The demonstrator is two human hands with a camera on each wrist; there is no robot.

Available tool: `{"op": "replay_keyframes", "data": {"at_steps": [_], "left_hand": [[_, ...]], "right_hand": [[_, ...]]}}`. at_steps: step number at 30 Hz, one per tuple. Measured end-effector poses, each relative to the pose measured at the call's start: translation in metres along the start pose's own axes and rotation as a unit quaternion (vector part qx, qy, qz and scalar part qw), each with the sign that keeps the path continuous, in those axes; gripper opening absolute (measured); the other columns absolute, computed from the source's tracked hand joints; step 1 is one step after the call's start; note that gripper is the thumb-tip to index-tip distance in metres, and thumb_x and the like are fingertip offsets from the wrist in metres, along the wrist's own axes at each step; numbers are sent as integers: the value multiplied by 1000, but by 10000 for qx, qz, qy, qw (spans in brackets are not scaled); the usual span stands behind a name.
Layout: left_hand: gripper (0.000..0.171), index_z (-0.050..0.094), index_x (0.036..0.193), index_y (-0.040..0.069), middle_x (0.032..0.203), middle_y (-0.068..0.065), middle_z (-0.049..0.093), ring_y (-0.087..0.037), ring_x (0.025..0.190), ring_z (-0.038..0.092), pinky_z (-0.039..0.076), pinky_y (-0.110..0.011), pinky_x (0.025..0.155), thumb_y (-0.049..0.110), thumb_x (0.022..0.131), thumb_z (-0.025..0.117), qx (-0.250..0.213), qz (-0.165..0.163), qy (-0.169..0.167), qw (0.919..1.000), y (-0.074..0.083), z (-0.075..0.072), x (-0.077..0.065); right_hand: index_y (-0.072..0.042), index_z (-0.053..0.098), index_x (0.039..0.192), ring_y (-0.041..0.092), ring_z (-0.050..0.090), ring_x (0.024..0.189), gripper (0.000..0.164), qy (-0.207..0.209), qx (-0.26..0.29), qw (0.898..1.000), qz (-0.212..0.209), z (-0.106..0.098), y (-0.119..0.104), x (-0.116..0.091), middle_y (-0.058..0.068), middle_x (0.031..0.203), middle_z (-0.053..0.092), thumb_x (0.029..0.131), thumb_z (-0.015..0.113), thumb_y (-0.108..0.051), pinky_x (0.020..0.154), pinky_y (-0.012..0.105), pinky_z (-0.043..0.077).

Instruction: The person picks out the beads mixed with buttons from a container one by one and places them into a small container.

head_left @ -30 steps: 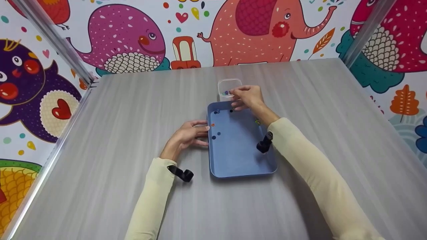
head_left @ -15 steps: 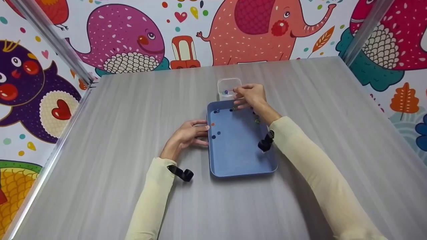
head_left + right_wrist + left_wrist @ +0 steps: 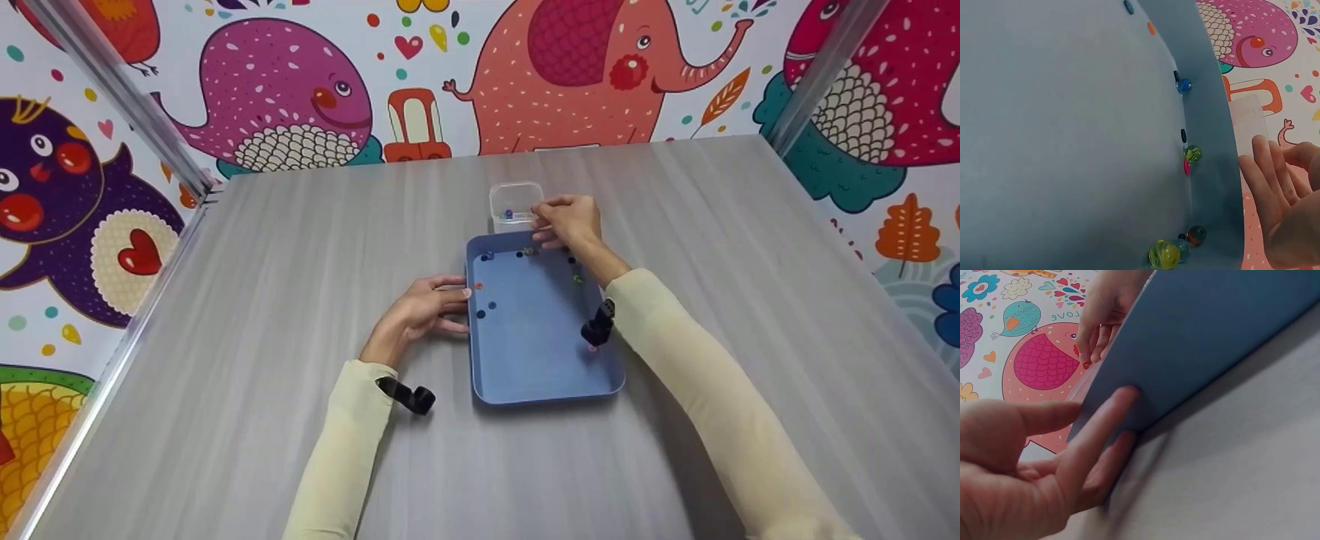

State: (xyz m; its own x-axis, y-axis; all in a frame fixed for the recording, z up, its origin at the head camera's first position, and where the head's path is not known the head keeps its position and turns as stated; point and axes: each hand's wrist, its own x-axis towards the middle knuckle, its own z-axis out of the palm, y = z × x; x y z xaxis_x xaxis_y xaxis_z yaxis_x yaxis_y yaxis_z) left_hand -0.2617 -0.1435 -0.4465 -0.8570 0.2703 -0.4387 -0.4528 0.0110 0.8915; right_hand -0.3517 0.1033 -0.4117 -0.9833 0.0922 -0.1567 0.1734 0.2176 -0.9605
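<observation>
My left hand point(image 3: 424, 307) rests at the left side of a blue rectangular tray point(image 3: 532, 360), its extended fingers touching the outer wall in the left wrist view. Beyond the tray's far edge, my right hand point(image 3: 571, 221) is at the right rim of a small clear container point(image 3: 504, 224). Thumb and forefinger pinch a small orange-brown piece point(image 3: 1086, 365), mostly covered by the fingertips. A few small blue and green balls point(image 3: 508, 214) lie inside the container. Along the tray's walls are glass marbles, among them a yellow one point(image 3: 1164, 255), a green one point(image 3: 1193, 153) and a blue one point(image 3: 1184, 85).
Small flat discs also lie in the tray: an orange one point(image 3: 1151, 28), a black one point(image 3: 1184, 135) and a pink one point(image 3: 1186, 167). The grey table point(image 3: 300, 247) is bordered by walls point(image 3: 570, 97) printed with cartoon animals.
My right hand has drawn a little to the right, from over the container to its right rim, uncovering the marble at the tray's far wall. My left hand stays put.
</observation>
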Motion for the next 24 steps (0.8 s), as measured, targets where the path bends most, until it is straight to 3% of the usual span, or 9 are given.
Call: {"op": "replay_keyframes", "data": {"at_steps": [14,24], "left_hand": [[50,44,147,2,138,-26,59,-32,119,65,66,-41,76,8,99,60,17,-26,24,10000,-2,0,1],[49,42,147,-1,136,-25,61,-26,110,68,66,-37,72,7,101,57,-17,32,-7,10000,-2,0,-1]], "right_hand": [[-5,72,114,10,70,56,26,-30,-331,9994,-44,4,3,-1,13,93,76,97,68,-23,56,28,63],[-3,71,116,9,68,53,26,-36,-345,9993,-133,6,4,-2,7,84,74,97,68,-21,60,30,64]]}}
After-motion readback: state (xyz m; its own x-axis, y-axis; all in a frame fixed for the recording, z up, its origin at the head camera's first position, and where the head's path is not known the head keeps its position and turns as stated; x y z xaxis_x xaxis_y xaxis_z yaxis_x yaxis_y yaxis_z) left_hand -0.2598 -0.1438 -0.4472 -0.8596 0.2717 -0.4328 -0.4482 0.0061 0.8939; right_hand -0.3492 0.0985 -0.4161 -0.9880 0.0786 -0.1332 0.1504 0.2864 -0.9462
